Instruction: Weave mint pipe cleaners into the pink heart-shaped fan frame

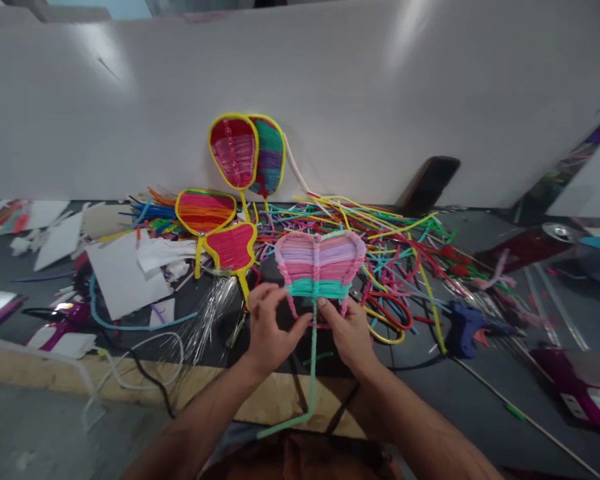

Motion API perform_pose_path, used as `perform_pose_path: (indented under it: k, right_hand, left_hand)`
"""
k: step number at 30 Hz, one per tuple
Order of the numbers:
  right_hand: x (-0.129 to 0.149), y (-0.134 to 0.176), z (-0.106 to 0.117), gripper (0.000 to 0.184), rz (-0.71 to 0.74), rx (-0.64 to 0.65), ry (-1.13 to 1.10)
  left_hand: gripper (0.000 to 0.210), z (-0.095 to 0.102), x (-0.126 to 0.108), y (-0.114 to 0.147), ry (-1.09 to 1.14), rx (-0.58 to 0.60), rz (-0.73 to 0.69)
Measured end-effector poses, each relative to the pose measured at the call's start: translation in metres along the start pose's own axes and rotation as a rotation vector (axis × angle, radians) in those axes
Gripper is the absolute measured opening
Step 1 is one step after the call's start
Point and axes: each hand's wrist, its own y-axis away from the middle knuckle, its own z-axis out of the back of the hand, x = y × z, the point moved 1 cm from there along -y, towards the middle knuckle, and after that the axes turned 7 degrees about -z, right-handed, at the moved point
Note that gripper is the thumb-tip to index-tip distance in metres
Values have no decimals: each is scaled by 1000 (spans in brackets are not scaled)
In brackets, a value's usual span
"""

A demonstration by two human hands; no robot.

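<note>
Left of centre, your left hand (pixel 270 330) has thumb and forefinger parted by the lower left edge of the fan (pixel 317 257); I can't tell if it pinches anything. Mid-frame, the fan sits above both hands, green stem (pixel 313 367) running bottomward. Rightward, your right hand (pixel 353 337) grips it, thumb at the stem's top.

A bare left hand (pixel 274 328) and a bare right hand (pixel 347 330) make two. One pink-edged pink, lilac and teal fuzzy-stem panel (pixel 333 255), plus four yellow-edged ones, a red-and-pink panel (pixel 235 150), a teal-and-purple panel (pixel 270 141), an orange-and-red panel (pixel 207 210) and a pinkish-red panel (pixel 233 247), make five. One dark rectangular phone (pixel 433 183), one red metal can (pixel 530 245), one blue plastic glue gun (pixel 463 330), two long clear rods (pixel 563 307).
</note>
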Motion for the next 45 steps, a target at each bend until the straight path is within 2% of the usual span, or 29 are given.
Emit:
perform_pose_path:
  k: [2,3,5,8,11,14,16,18,20,22,24,27,31,34,38,45]
  right_hand:
    - [3,-1,0,18,48,-25,42]
    - [5,-1,1,17,83,-37,71]
    - [9,0,1,15,179,-43,134]
    - [14,4,2,15,389,45,279]
    - [15,9,4,36,604,122,511]
    - [13,10,5,52,721,103,720]
    - [11,9,5,55,762,89,818]
    - [10,8,4,56,797,71,890]
    - [10,8,3,55,834,50,931]
    - [12,8,1,53,876,61,943]
    - [14,9,1,52,902,110,917]
    - [19,10,4,50,854,172,784]
    - [20,7,9,31,736,53,645]
    - [16,3,10,20,750,-22,683]
    - [10,1,10,16,768,-26,759]
    - [14,2,10,10,774,-83,915]
  left_hand:
    - [30,2,-5,0,-153,111,-219]
    - [26,2,-6,-1,-179,173,-277]
    - [32,3,-9,-2,-176,258,-308]
    - [39,3,-8,-3,-89,306,-251]
    - [45,3,-3,0,99,349,-51]
    - [48,2,3,2,463,387,280]
    - [50,2,4,0,757,413,467]
    - [49,2,4,-4,985,431,574]
    - [45,3,3,-11,1098,403,646]
    - [44,4,2,-19,1089,312,740]
    - [45,4,4,-24,1017,240,813]
    - [41,2,10,-28,956,231,816]
    - [37,0,19,-25,924,209,802]
    - [34,-1,21,-20,898,249,775]
    - [30,-4,20,-16,892,319,749]
    - [28,-6,22,-11,861,294,785]
